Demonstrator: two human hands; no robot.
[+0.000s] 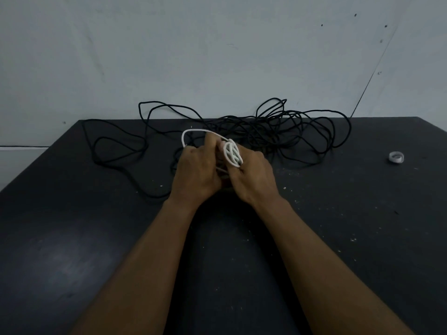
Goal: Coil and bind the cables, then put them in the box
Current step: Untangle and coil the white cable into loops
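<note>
Caught mid-coil at frame centre: pinched the white cable (232,153) in the left hand (193,175), wound loops round curled fingers of the right hand (251,177). Next, probably, needed binding, perhaps with the white ring (396,157) at right. Left the black cable (278,134) loose behind. Saw no box.

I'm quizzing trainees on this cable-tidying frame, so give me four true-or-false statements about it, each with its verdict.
1. The white cable is looped around fingers of the right hand. True.
2. The black cable lies neatly coiled and bound. False: it sprawls in loose, tangled loops.
3. The left hand rests flat on the table. False: it grips the white cable.
4. A small white roll lies on the table, off to the right. True.
</note>
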